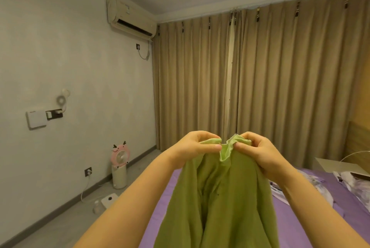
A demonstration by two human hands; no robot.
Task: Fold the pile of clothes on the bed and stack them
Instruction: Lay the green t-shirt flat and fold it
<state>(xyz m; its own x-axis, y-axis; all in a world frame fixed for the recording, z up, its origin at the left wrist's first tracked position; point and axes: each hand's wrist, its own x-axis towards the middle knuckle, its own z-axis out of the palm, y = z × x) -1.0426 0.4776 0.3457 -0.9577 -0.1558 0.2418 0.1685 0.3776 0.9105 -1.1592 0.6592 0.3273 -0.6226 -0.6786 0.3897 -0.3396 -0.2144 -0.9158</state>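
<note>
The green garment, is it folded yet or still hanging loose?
Not folded. The green garment hangs loose above the bed, pinched at its top edge by the left hand and right hand.

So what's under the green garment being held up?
The green garment, pinched by the left hand and right hand, hangs over the purple bed sheet. The sheet shows either side; anything directly beneath is covered.

Bed (312, 219): covered in a purple sheet, reaching toward the curtains.
On the bed, right side: crumpled white and patterned clothes (360, 187), lying loose.
Floor (66, 225): grey; a pink fan (119, 164) and a white scale (109, 199) stand on it.
</note>
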